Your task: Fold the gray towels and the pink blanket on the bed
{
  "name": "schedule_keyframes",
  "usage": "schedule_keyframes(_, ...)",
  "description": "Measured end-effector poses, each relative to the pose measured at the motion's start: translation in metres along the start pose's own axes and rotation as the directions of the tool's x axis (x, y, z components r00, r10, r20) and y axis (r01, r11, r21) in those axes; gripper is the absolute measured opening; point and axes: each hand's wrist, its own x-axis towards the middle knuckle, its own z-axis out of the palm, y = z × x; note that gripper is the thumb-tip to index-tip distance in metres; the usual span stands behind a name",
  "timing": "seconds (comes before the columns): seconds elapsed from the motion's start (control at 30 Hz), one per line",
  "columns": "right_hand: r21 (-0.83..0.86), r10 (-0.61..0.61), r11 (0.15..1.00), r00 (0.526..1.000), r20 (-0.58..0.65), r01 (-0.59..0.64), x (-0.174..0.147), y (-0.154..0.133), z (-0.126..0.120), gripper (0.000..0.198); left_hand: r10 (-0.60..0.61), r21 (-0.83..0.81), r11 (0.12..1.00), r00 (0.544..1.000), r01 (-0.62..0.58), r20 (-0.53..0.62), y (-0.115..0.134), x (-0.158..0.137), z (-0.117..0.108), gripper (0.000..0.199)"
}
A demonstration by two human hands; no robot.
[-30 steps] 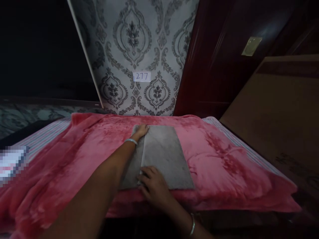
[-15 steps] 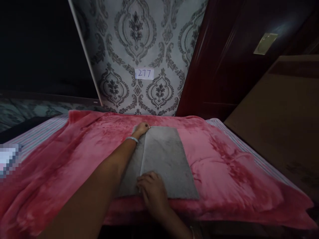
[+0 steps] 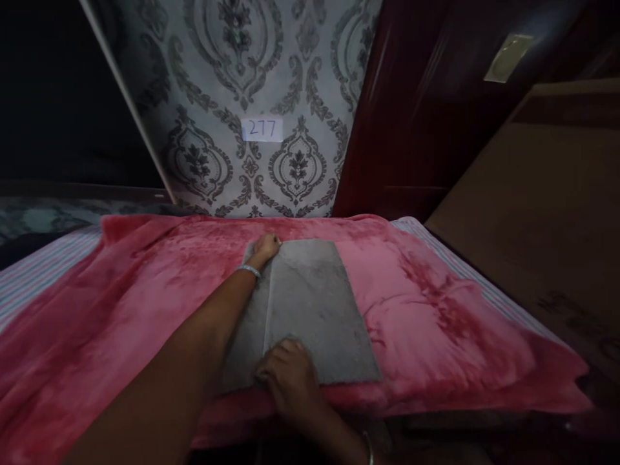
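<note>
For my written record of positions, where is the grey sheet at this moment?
In the head view, the grey sheet lies in the lower middle on the pink blanket, the left hand at its far edge, the right hand near its close edge.

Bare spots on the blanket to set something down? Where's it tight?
Most room: pink blanket right of the grey cloth, toward the cardboard box. Also blanket between the left forearm and the striped sheet. Crowded: the grey cloth's left part, under that forearm, left hand at its far edge, right hand at its near edge.
</note>
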Motion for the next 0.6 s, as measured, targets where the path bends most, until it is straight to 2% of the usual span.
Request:
schedule_keyframes(0.13, -0.044, 0.035, 0.998, 0.999, -0.011, -0.035, 0.002, -0.006, -0.003, 0.014, 0.01, 0.034, 0.999, 1.0, -0.01, -0.004, 0.004, -0.006, -0.005, 0.021)
schedule_keyframes(0.23, -0.009, -0.011, 1.0, 0.999, 0.053, 0.012, 0.003, -0.011, -0.019, 0.009, 0.035, 0.061, 0.997, 0.999, -0.035, 0.002, 0.009, -0.012, -0.013, 0.024)
schedule_keyframes(0.3, 0.024, -0.049, 0.999, 0.994, 0.095, 0.047, 0.004, -0.014, -0.034, 0.016, 0.07, 0.082, 0.994, 0.998, -0.069, -0.004, 0.014, -0.019, -0.019, 0.029)
schedule_keyframes(0.37, -0.011, -0.033, 0.999, 0.994, 0.101, 0.034, 0.004, -0.017, -0.047, 0.034, 0.127, 0.101, 0.987, 0.992, -0.123, -0.03, 0.019, -0.029, -0.022, 0.038)
schedule_keyframes(0.47, -0.144, -0.004, 0.989, 0.992, 0.13, 0.023, -0.001, -0.018, -0.05, 0.053, 0.33, 0.15, 0.934, 0.944, -0.325, -0.005, 0.024, -0.052, -0.018, 0.058)
schedule_keyframes(0.53, -0.201, -0.019, 0.978, 0.985, 0.173, 0.054, -0.006, -0.017, -0.042, 0.054, 0.451, 0.192, 0.865, 0.887, -0.463, 0.105, 0.023, -0.068, -0.011, 0.064)
schedule_keyframes(0.6, -0.239, -0.025, 0.968, 0.983, 0.184, 0.069, -0.009, -0.017, -0.031, 0.053, 0.468, 0.222, 0.831, 0.857, -0.509, 0.216, 0.022, -0.079, -0.004, 0.062)
